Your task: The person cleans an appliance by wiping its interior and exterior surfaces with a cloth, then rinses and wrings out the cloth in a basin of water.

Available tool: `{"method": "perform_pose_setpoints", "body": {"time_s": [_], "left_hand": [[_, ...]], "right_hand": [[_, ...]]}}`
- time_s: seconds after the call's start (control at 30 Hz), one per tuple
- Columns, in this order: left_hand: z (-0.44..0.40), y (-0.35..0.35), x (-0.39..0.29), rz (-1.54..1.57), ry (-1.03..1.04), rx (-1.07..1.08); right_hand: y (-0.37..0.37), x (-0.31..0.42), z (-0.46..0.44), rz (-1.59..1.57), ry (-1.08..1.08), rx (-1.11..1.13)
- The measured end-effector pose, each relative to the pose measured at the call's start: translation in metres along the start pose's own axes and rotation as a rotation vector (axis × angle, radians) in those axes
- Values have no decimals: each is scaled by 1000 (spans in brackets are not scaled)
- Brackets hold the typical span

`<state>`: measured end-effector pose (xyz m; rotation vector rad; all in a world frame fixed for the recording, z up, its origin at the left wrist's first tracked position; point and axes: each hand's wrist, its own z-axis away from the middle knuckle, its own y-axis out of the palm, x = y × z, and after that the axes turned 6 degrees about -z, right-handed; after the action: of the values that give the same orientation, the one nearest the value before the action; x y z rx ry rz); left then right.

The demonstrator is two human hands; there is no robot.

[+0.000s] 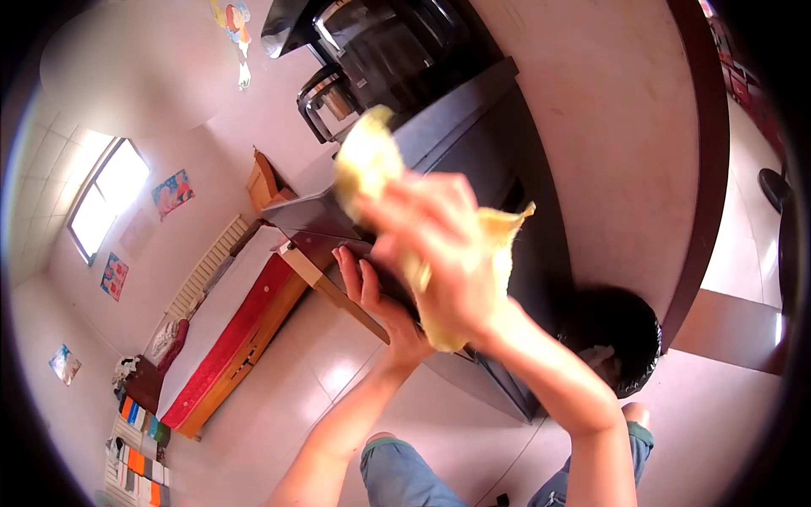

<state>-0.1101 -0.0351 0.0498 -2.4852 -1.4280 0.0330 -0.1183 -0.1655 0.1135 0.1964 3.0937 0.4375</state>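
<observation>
Yellow cloth [369,160]: bunched in the grasp of the right hand [439,245], in front of the dark cabinet [486,135]; blur prevents confirming contact between them. The left hand [384,313], fingers extended and grasping nothing, appears to rest at the cabinet's left edge. Caution: a wide swing could let a loose cloth end catch the glass pot [338,103] on the far side. Clearance: open floor [338,372] lies left, toward the bed [221,355]; the waste bin [642,338] and partition [617,160] restrict the right.
</observation>
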Motion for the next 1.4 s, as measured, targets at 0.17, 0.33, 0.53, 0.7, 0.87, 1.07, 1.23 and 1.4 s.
{"method": "perform_pose_setpoints", "body": {"time_s": [0.17,0.33,0.53,0.7,0.87,1.07,1.23,1.4], "left_hand": [[1,4,6,194,49,-75],[-1,2,2,-27,110,-60],[-1,0,2,-36,101,-49],[4,5,9,-88,105,-67],[-3,2,-2,19,82,-118],[6,8,5,19,60,-108],[1,7,2,182,37,-145],[1,7,4,148,65,-142]], "right_hand": [[-3,-27,-11,179,-104,5],[2,3,5,89,-101,68],[6,4,-4,146,-64,93],[6,9,5,176,-47,95],[8,12,-1,182,-38,97],[8,22,-1,200,-10,121],[-11,-13,-9,396,48,87],[-10,-4,2,381,106,157]]}}
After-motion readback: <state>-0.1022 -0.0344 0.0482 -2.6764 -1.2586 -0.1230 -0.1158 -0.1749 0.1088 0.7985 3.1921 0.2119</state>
